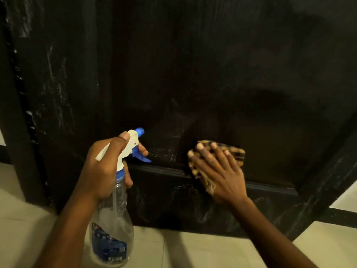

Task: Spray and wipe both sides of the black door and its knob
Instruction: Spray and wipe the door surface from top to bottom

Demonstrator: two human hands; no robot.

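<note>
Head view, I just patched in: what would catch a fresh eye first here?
The white-and-blue spray bottle at lower left stands out most against the black door. The left hand grips it at the neck, nozzle aimed at the lower panel. Just right of it, the right hand presses a brown checked cloth flat, low on the door. Pale floor tiles show below.

Pale tiled floor [202, 250]; black frame post [17, 151] stands at left; black door [193, 74] bottom edge just above.
</note>
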